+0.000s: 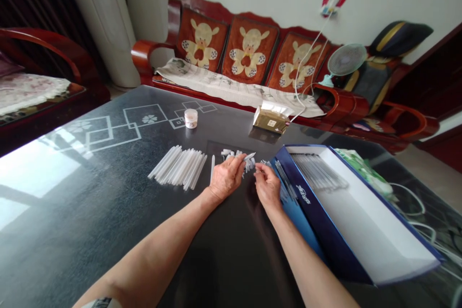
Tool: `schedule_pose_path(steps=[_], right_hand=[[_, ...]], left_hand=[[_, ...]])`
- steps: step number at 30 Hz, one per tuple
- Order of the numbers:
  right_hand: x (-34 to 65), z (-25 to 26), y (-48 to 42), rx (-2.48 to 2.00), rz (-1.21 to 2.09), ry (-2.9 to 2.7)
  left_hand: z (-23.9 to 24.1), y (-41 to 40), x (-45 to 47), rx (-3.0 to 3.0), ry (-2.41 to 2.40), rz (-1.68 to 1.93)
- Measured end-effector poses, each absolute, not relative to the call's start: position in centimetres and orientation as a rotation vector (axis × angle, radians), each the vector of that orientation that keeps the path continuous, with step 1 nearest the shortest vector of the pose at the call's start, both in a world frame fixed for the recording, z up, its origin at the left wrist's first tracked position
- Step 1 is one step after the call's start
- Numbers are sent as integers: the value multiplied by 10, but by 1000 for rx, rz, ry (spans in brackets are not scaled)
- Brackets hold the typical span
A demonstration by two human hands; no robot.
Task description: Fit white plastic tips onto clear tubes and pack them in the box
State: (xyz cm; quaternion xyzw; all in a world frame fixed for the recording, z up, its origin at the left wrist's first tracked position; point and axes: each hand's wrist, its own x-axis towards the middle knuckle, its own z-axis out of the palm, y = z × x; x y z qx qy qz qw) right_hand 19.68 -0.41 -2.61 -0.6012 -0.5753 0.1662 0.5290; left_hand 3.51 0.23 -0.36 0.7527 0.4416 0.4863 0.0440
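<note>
My left hand is closed in a pinch on a small grey pen tip, held just above a heap of similar small pieces. My right hand is closed too, its fingers pinched at thin refills beside the blue box's edge; what it grips is too small to name. The two hands are a few centimetres apart over the dark table. A row of several white pen tubes lies to the left of my left hand, with a single tube lying apart.
An open blue box with a white inside holds clear refills at the right. A small white jar and a tan tissue box stand farther back. A red wooden sofa and a small fan are behind the table.
</note>
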Motion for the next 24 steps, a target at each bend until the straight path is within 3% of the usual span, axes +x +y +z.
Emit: schedule_pose_path(steps=[5,11,16,20,24], right_hand=[[207,6,22,-1533,34,-1864],[211,9,41,-1675,-24,-2251],[216,6,37,-1635,-46,-2209],[215,11,23,-1576,227,-1845],[206,9,2,-1352,919,-1180]], left_hand=[[-5,5,35,2214,1397,1569],[-6,6,35,2205,1380,1539],[-5,5,35,2221,1360,1527],[-5,4,35,2224,1339,1531],[-4,3,35,2254,1316,1470]])
